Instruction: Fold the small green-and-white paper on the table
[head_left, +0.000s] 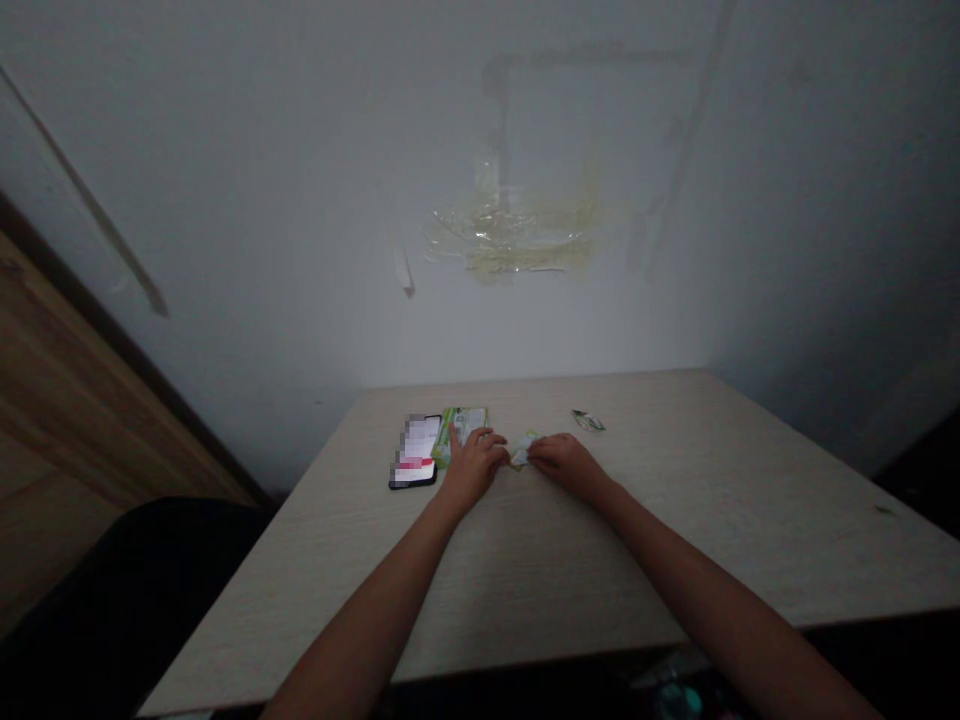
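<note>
A pale wall (262, 200) fills the far side, and the wood-grained bench (720, 480) runs up to it. At the left stands a wooden panel (45, 380); a patch of shiny, yellowed tape (517, 235) marks the wall.

Both hands work at the middle of the bench. The left hand (472, 465) has an outer finger stretched over the pack beside it, while its other fingers curl inward, tips seemingly pinched on the left end of a small packet. The right hand (570, 465) is nearly closed, fingertips gathered on the packet's right side.

Left of the left hand lies a phone (416, 470), screen lit, its far end leaning right. Just right of it, partly under that hand, is a flat green-and-white pack (465, 418).

The small packet (523, 450) sits between the two hands. Its visible part slants from near left to far right; with fingers over its ends, which way it faces cannot be told. Handling looks under way, not finished: the packet is not yet released, and whether it is opened is unclear.

Farther right, a leaf-patterned piece (588, 420) lies apart, untouched, its long axis slanting nearer toward the right. A tiny scrap (886, 511) rests near the right edge.
</note>
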